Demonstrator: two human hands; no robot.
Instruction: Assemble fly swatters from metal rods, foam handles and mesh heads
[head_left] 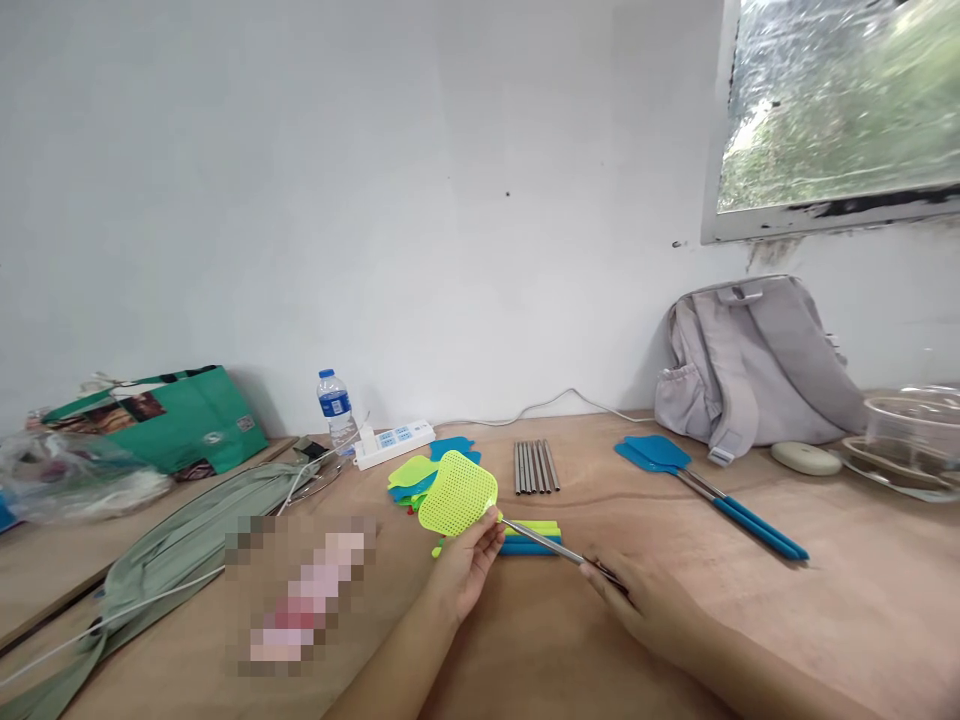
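Note:
My left hand (466, 568) pinches the neck of a yellow-green fly swatter (457, 496), just below its perforated head. A metal rod (541, 537) runs from that neck down to the right. My right hand (636, 598) closes around the rod's lower end, partly hiding it. Behind the swatter lie loose yellow-green and blue swatter heads (412, 472). Under the rod rest yellow and blue handle grips (531, 547). Several metal tubes (535, 468) lie side by side farther back. To the right are blue fly swatters (724, 497) with metal shafts and blue handles.
Along the wall stand a water bottle (336, 408), a white power strip (394, 444) and a grey backpack (757, 370). A plastic container (907, 440) and an oval beige case (806, 459) are at right. Left are a green bag (217, 420) and grey-green cloth (176, 550). A blurred patch covers something.

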